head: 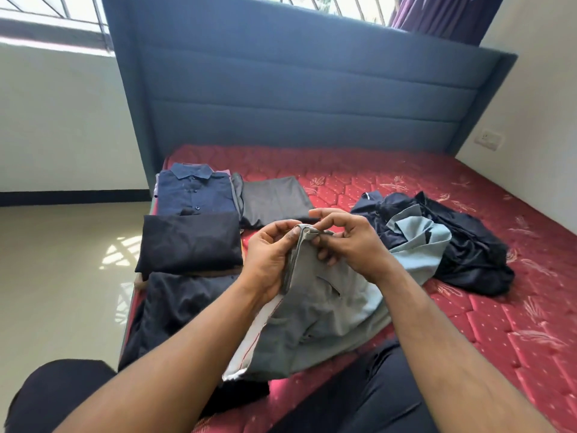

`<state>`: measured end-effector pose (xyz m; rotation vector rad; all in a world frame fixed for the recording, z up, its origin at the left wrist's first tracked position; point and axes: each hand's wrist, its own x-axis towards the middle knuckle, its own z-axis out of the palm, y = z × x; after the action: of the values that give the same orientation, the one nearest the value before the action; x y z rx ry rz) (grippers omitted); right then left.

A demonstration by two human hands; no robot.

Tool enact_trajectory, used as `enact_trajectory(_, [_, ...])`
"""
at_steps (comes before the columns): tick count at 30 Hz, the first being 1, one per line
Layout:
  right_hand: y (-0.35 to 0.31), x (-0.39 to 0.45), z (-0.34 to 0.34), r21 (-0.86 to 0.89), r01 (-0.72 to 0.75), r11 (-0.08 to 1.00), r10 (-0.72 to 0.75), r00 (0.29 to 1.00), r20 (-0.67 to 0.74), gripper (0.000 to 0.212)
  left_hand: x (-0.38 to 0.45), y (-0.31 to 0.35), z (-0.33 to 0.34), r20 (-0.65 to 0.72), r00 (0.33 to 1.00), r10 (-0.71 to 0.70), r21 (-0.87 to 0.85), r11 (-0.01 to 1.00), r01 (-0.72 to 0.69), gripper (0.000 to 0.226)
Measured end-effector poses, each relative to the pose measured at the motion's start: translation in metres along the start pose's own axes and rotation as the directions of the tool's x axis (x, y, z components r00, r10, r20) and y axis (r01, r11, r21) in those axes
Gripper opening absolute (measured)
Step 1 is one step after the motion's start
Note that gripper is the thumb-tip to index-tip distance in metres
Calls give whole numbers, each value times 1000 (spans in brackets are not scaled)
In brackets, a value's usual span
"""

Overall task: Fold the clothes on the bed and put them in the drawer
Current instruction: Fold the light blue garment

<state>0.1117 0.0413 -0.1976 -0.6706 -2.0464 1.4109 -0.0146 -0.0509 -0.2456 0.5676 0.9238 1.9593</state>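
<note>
Head view, left to right: folded dark clothes [190,239] lie left of centre. At centre, left hand [270,260] and right hand [349,245] pinch the grey garment [315,307] along its top hem. Soft, light, limp; best taken at the hem corners. Unfolded pile [449,242] lies at right.

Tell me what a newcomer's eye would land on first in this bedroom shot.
First, the two hands at the centre: the left hand and right hand both pinch the top edge of a grey garment that hangs down over the red mattress. Next, the folded dark clothes laid out along the mattress's left side, and a crumpled unfolded pile to the right of the hands.
</note>
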Motion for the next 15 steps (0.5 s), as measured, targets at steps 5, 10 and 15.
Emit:
enact_trajectory(5, [-11,18,-10,74,-97,993,91,992,83,32,20,12,-1,88,994,71,99,992,-80,9])
enact_trajectory(10, [-24,52,-17,-73,-78,994,80,996,29,16,31,5,-13,210,952,223,531,791,-302,63])
enact_trajectory(15, [-47,88,-39,-95,-28,995,23,998,-53,18,62,6,-102,20,972,-235,966,256,42,52])
